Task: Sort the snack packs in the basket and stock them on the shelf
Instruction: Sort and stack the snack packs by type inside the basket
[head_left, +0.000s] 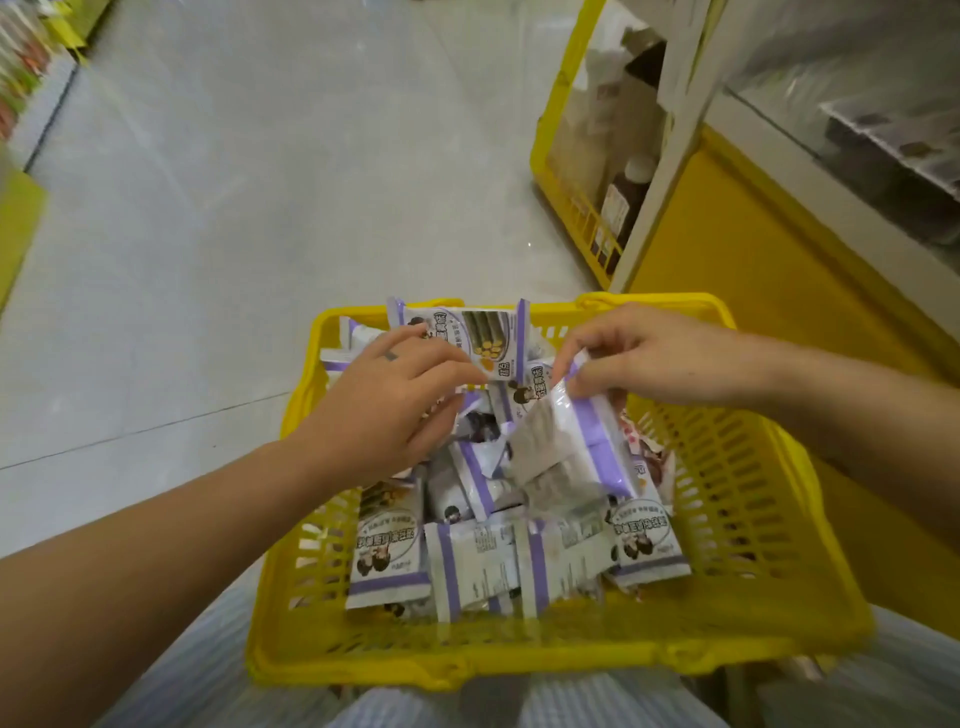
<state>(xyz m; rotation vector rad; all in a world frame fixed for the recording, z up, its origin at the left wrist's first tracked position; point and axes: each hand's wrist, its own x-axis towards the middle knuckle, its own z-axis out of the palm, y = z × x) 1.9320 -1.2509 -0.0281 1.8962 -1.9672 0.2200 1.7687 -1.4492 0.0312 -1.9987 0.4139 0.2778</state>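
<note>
A yellow plastic basket (737, 499) rests on my lap, filled with several white-and-purple snack packs (483, 566). My left hand (389, 410) pinches the lower corner of one pack (467, 335), held upright over the basket's far rim with its printed face showing. At the right, the fingers of my right hand (639, 358) grip the top edge of another pack (566, 447), which hangs tilted with its blurred back side toward me. A red-printed pack (647, 449) peeks out at the right side of the pile.
A white and yellow shelf unit (769, 244) stands to the right, with dark packs on a clear tray (893, 135) up top. A second yellow basket (576, 171) holding bottles sits on the grey floor ahead. More shelving lines the far left.
</note>
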